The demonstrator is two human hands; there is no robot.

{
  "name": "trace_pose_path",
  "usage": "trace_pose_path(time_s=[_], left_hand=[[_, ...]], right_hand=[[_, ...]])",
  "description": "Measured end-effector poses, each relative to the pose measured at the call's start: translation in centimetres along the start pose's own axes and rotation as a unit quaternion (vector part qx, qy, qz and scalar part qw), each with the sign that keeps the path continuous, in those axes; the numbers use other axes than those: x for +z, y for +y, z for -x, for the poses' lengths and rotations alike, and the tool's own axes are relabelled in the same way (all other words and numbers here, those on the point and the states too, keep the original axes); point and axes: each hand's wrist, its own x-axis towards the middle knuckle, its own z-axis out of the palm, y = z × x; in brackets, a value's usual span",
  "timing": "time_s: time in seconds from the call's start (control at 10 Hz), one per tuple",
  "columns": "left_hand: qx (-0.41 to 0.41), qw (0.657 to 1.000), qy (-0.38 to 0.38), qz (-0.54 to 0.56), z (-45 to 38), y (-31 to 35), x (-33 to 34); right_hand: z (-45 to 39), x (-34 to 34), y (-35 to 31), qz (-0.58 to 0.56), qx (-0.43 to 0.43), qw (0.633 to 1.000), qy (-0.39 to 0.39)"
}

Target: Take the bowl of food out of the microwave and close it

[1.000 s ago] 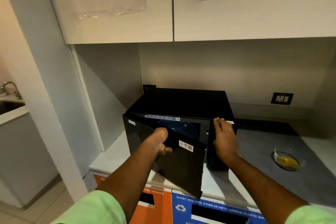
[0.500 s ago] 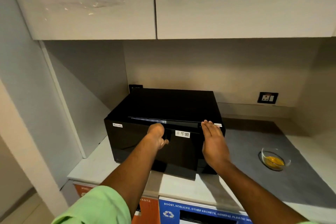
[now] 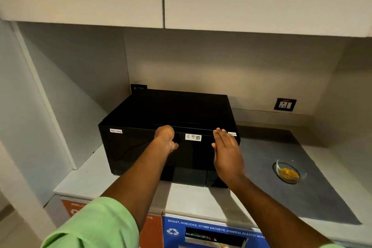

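Head view: black microwave (image 3: 173,127) on the desk (image 3: 193,199), door flush shut, labelled "Non-Veg" at its top left. Left hand (image 3: 166,140) presses the door with curled fingers, grasping nothing; right hand (image 3: 226,153) lies flat, fingers released, against the door's right edge. Bowl (image 3: 288,171) of yellow food sits well right on the grey mat (image 3: 314,203). Bin (image 3: 211,231) below reads "BOOST, HORLICKS, OTHER SACHETS, GENERAL PLASTIC". Socket (image 3: 285,104) on the wall.

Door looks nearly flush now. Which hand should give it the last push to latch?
Probably the left hand: it is already against the microwave door, beside the sticker. The right hand, flat and open, rests over the control-panel side.
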Motion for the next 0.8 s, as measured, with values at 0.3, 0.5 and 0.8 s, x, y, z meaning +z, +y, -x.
trace_pose_path(time_s=[0.3, 0.5, 0.8], left_hand=[[0.009, 1.0, 0.005, -0.014, 1.6, -1.2, -1.2], [0.118, 0.95, 0.01, -0.288, 4.5, -6.5, -3.0], [0.445, 0.696, -0.064, -0.559, 9.4, -6.5, -3.6]], right_hand=[[0.0, -0.1, 0.4, 0.05, -0.016, 0.997, -0.05], [0.0, -1.6, 1.1, 0.073, -0.048, 0.987, -0.133], [0.7, -4.8, -0.9, 0.029, -0.012, 0.984, -0.176]])
